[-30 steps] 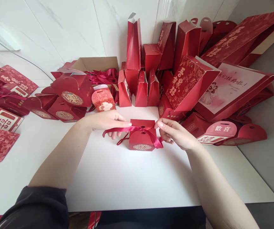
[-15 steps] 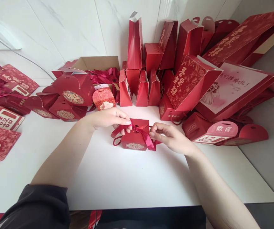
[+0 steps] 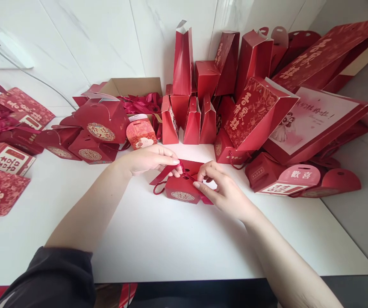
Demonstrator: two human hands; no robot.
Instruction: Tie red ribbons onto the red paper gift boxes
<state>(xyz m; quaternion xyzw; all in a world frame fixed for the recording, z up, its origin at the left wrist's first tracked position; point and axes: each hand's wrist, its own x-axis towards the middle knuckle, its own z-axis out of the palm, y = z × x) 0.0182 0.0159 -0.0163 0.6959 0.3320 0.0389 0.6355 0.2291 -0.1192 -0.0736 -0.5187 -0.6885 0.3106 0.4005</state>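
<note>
I see the box (image 3: 181, 195) standing on the surface (image 3: 177, 244). At its left, my left hand (image 3: 153, 159) has its grip pinched on the ribbon (image 3: 163, 175); at its right, my right hand (image 3: 228, 193) is curled by the ribbon, and I cannot tell whether that grip holds it. A cord (image 3: 155, 192) loops out left of the box.

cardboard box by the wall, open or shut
Open: the cardboard box shows its bare inner wall, with dark red ribbons visible inside.
</note>
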